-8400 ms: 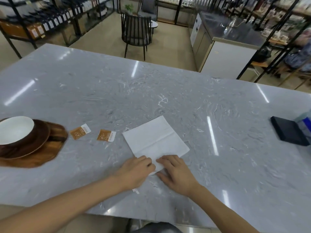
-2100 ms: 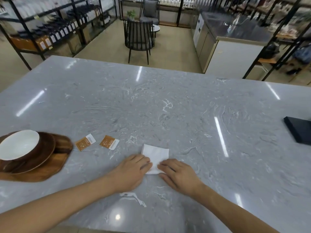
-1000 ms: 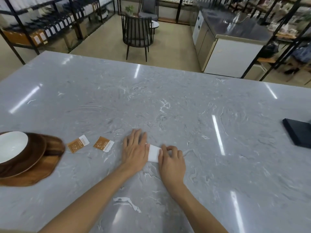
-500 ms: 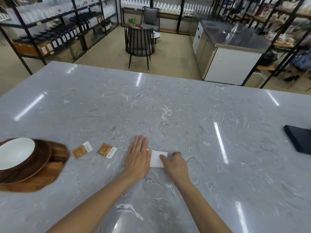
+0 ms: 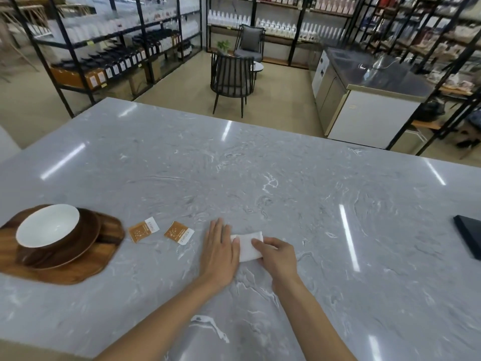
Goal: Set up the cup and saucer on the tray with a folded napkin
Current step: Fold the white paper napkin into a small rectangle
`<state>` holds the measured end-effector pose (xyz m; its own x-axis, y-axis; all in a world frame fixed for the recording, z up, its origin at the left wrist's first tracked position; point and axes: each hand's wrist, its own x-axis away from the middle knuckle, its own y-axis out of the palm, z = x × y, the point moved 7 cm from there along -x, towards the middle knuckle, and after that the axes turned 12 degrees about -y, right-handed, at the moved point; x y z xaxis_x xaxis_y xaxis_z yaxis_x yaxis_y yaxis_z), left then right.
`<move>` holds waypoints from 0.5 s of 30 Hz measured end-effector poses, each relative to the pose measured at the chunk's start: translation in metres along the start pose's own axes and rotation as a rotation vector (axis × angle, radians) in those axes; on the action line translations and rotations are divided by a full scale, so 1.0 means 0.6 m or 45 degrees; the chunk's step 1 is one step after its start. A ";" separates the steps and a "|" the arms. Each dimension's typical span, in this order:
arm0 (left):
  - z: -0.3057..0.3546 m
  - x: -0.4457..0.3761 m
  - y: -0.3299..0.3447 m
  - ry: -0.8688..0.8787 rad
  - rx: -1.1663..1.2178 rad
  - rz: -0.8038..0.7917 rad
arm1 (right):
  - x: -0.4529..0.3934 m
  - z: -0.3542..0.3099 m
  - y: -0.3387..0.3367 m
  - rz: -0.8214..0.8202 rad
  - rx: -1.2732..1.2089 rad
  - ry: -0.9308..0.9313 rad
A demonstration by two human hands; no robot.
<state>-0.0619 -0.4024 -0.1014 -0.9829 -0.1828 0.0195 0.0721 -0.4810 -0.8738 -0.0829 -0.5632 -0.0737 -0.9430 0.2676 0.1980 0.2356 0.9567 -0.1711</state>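
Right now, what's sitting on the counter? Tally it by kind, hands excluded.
Folded white napkin: 1, under both hands
Orange sachets: 2
Wooden tray: 1
Dark wooden saucer: 1, on the tray
White-lined cup: 1, on the saucer
Flat black object: 1, at the right edge, cut off by the frame
Total: 7

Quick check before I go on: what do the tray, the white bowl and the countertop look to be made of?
Tray: wood, by its brown grain, with a smooth, slightly satin finish.
White bowl: likely glazed ceramic, being plain white with a soft sheen; melamine is possible.
Countertop: polished grey stone or quartz, by its white veining and sharp light reflections.
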 end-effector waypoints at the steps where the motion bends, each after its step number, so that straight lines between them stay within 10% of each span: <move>1: -0.004 0.002 -0.006 -0.038 0.052 -0.004 | 0.004 -0.008 0.003 -0.012 -0.018 -0.025; 15: -0.128 0.055 -0.165 -0.714 1.729 -0.444 | 0.063 -0.121 0.103 -0.475 -0.169 -0.242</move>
<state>-0.1144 -0.2953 -0.0517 -0.8159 -0.0388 0.5768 0.2610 -0.9150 0.3076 -0.0866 -0.4855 -0.0067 -0.9928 -0.1127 0.0394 -0.1126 0.9936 0.0062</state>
